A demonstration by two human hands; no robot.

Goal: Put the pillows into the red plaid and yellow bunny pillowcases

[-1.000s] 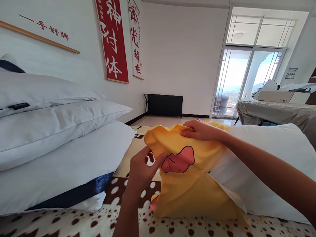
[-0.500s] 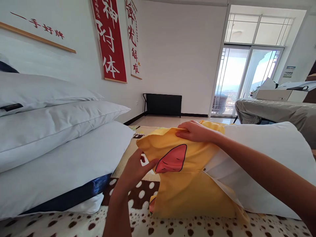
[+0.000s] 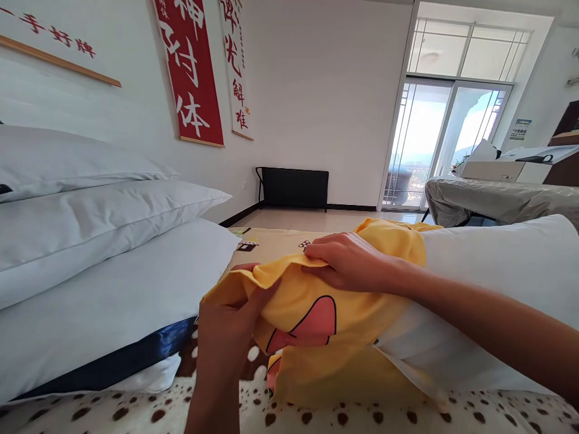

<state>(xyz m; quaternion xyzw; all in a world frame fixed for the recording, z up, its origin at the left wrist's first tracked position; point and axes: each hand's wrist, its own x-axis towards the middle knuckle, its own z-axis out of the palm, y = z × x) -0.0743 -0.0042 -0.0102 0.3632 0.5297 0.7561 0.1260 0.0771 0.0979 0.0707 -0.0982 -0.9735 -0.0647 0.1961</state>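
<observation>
A yellow pillowcase (image 3: 344, 361) with a pink cartoon print covers the near end of a white pillow (image 3: 497, 289) lying on a spotted blanket (image 3: 136, 410). My left hand (image 3: 226, 325) is closed on the pillowcase's loose left corner, thumb on top of the fabric. My right hand (image 3: 348, 262) pinches the upper edge of the same pillowcase, with my forearm stretched along the white pillow. The pillow's far end sticks out bare to the right.
Three white pillows (image 3: 90, 211) are stacked at the left against the wall. A cartoon-print sheet (image 3: 271, 244) lies behind my hands. A black radiator (image 3: 294, 188) stands by the far wall. A covered table (image 3: 497, 202) with boxes is near the glass door (image 3: 434, 144).
Both hands have pulled the yellow pillowcase to the left and lower, stretching its corner outward. My left hand has closed on the corner. The view has shifted slightly rightward.
</observation>
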